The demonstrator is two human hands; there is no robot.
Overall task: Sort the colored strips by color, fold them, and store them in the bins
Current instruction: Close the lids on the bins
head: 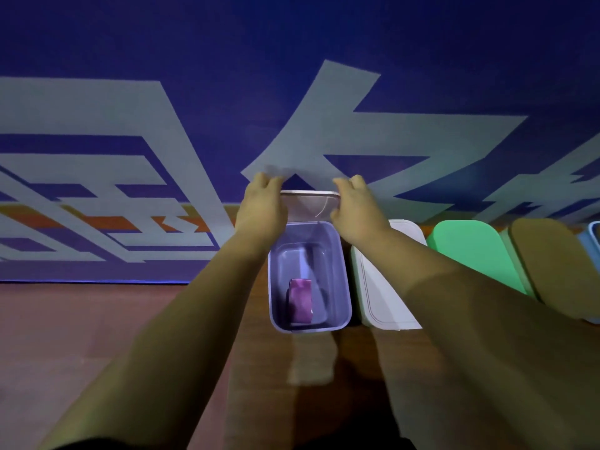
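A lavender bin (pixel 342 287) stands open on the wooden table, and a folded purple strip (pixel 301 300) lies on its floor near the front. Behind the bin, a pale lid (pixel 310 206) is held tilted up against the wall. My left hand (pixel 261 206) grips the lid's left edge and my right hand (pixel 354 203) grips its right edge, fingers curled over the top. Both forearms reach forward on either side of the bin.
To the right stand a white bin with its lid on (pixel 383 287), a green-lidded bin (pixel 470 248), a tan-lidded bin (pixel 552 264) and a blue bin's edge (pixel 594 235). A blue wall banner (pixel 292 92) rises right behind them. Bare wooden table (pixel 65 336) lies to the left.
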